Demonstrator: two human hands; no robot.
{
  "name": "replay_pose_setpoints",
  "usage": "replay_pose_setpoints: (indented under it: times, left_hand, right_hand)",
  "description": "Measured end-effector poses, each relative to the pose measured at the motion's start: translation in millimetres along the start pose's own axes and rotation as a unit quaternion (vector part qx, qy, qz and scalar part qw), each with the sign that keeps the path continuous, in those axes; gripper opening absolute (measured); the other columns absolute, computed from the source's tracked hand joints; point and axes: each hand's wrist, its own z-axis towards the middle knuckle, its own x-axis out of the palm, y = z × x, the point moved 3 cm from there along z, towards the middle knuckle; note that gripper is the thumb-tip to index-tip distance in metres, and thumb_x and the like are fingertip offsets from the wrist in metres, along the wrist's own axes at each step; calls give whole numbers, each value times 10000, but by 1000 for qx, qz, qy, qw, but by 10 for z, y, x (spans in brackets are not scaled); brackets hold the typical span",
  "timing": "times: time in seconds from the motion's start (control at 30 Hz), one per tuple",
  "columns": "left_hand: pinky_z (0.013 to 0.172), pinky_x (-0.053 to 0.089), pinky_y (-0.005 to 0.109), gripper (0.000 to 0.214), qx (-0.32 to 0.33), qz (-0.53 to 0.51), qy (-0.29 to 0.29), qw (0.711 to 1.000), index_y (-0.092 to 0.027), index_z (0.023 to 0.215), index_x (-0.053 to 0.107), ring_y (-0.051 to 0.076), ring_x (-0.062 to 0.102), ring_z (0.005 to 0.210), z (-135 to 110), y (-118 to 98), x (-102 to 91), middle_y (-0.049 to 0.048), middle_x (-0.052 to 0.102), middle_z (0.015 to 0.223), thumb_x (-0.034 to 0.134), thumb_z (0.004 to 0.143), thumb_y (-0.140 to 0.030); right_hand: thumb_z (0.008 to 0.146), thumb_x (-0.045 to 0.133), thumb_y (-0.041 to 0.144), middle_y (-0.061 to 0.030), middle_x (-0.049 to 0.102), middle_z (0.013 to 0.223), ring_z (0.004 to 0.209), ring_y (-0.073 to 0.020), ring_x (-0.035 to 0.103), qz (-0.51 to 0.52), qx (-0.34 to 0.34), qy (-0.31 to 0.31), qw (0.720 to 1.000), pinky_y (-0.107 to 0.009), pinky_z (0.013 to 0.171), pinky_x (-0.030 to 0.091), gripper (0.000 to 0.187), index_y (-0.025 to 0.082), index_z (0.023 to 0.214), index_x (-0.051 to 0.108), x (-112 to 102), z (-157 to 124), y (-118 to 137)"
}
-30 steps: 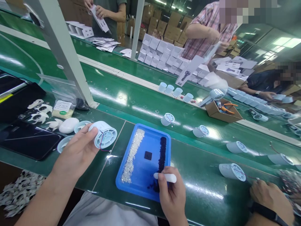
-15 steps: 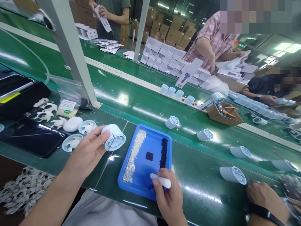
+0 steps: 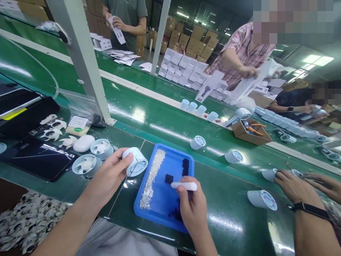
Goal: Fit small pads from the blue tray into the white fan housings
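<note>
Pinched in my left hand (image 3: 113, 169) is a light-blue fan housing (image 3: 138, 167), tilted so its spoked end faces right, with thin wires along its side. My right hand (image 3: 193, 201) grips a white pen-like tool (image 3: 188, 186), held over a blue tray (image 3: 166, 222). The tool's tip is close to a small dark square block (image 3: 169, 178) in the tray's middle. White small pieces (image 3: 153, 176) line the tray's left side. Black small pieces (image 3: 185, 166) lie along its right side, partly hidden by my right hand.
Fan housings (image 3: 262, 200) stand along the bench and belt to the right, where a co-worker's hands (image 3: 295, 185) reach in. Left lie white fan blades (image 3: 52, 133), housings with blades (image 3: 84, 165) and a black tablet-like panel (image 3: 39, 156). A metal post (image 3: 80, 60) rises at left.
My right hand has moved the white tool up and toward the dark block. My left hand has shifted slightly right with the housing. A co-worker's hands have reached the housings at right.
</note>
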Motion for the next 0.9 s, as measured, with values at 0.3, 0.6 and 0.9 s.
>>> replay_pose_setpoints:
  times: [0.3,0.6,0.9]
  left_hand:
    - [624,464,207,212,-9,17,20,1000,-200,859,618,113,514,681,-60,76,186,-20,581,745,666,857,-406]
    - [616,435,203,291,-4,5,20,1000,-196,756,500,94,463,648,-176,73,270,-50,522,699,700,837,-390]
    - [607,412,254,264,65,26,-45,997,-232,783,540,114,457,642,-203,87,302,-44,513,717,717,810,-427]
  right_hand:
    - [956,550,255,-66,630,1028,914,-188,685,198,2,-76,977,-307,703,607,121,240,1071,583,-12,5,381]
    - [951,569,305,-92,647,1036,1003,-247,689,289,62,-103,950,-365,703,636,95,248,1027,563,90,-65,633]
    - [874,667,393,-15,695,784,610,-169,660,135,73,-129,980,-264,545,544,141,259,915,654,222,-173,606]
